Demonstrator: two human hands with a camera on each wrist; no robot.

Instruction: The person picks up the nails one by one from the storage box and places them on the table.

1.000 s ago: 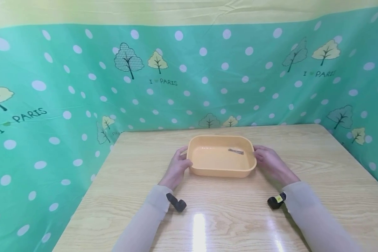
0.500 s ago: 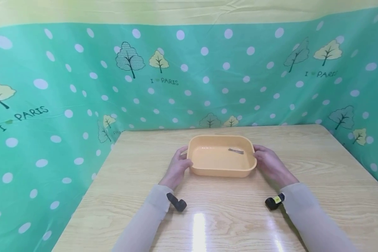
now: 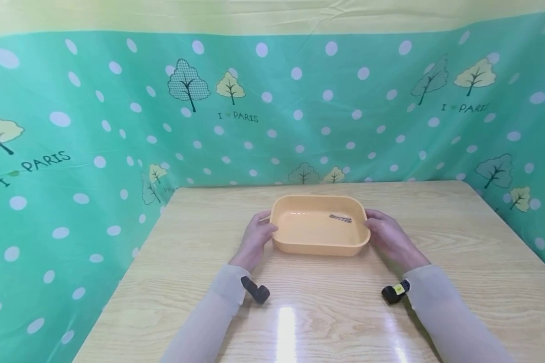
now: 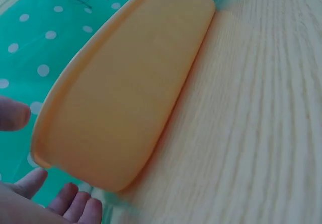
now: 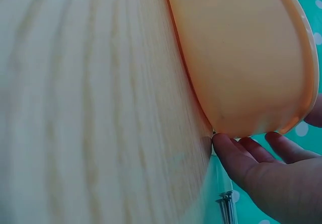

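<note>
A peach-orange plastic tray [image 3: 318, 234] stands on the wooden table. Several thin metal nails [image 3: 340, 218] lie in its right half. My left hand [image 3: 256, 239] is around the left end; in the left wrist view its fingers [image 4: 75, 204] lie against or very near the outer wall, and the thumb stands a little off the rim. At the opposite end, my right hand [image 3: 390, 236] holds the tray, fingers on the outer wall and the thumb partly hidden behind the rim. The right wrist view shows nail-like pieces [image 5: 226, 206] below the tray; their exact place is unclear.
Green dotted cloth [image 3: 254, 116] with printed trees hangs behind the table and along both sides. Bare tabletop [image 3: 327, 302] stretches in front of the tray, with bright light reflections on it. Each wrist wears a small black camera [image 3: 256, 291].
The tray and the nails have stayed in place. My left thumb has risen slightly at the rim, and my right wrist has shifted a little to the left.
</note>
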